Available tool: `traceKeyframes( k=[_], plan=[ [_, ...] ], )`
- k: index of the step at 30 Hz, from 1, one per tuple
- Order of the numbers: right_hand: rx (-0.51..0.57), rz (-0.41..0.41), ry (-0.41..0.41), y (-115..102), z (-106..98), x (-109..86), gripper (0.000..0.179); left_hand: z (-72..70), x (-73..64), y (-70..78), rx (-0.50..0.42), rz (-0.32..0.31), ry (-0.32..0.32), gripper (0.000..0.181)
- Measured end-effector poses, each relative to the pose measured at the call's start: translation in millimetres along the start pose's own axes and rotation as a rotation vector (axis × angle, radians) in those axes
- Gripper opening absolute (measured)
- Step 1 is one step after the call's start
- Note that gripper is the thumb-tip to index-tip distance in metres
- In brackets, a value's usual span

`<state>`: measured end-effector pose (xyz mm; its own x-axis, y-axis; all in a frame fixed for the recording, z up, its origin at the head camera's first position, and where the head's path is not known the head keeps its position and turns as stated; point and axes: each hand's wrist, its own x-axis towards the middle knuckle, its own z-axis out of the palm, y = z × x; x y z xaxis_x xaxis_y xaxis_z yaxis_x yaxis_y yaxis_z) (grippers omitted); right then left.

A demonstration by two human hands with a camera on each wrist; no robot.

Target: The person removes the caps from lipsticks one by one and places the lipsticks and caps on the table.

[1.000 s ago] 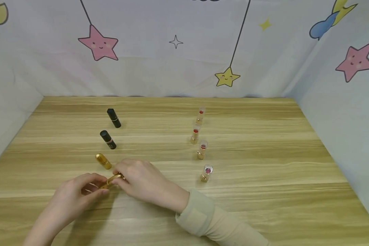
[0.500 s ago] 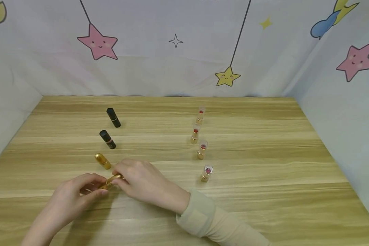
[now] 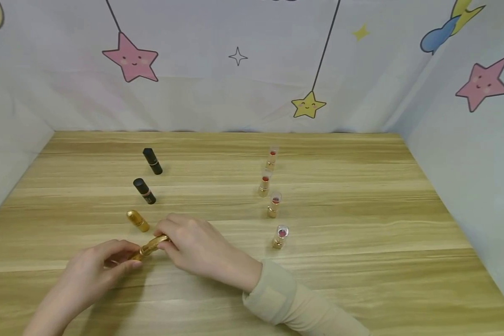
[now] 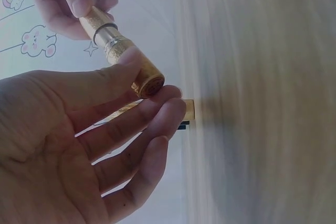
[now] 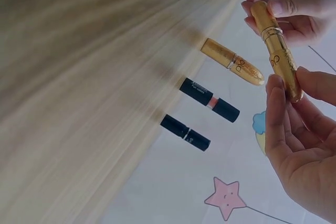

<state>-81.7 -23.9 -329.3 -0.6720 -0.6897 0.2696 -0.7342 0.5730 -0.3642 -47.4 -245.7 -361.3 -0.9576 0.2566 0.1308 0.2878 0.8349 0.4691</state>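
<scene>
Right hand (image 3: pixel 199 249) eased rightward on gold lipstick (image 3: pixel 153 244) — gold twin (image 3: pixel 138 221) stands near.

Held gold bullet-shaped lipstick tube (image 3: pixel 152 246), lwr L of frame: glossy, metal-look. Tan flat wood-grain tabletop (image 3: pixel 361 210), lwr half: smooth, semi-gloss.
</scene>
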Motion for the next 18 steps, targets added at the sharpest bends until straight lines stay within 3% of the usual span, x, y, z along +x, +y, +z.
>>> traceKeyframes(
  k=[8, 18],
  plan=[
    [0.009, 0.000, 0.019, 0.1, -1.1, 0.0, 0.016, 1.1, -1.0, -1.0, 0.010, 0.007, 0.004, 0.023],
    [-0.013, -0.001, 0.047, 1.8, -3.0, -2.6, 0.015, -1.4, 0.2, -1.7, 0.009, -0.091, -0.056, 0.020]
  ],
)
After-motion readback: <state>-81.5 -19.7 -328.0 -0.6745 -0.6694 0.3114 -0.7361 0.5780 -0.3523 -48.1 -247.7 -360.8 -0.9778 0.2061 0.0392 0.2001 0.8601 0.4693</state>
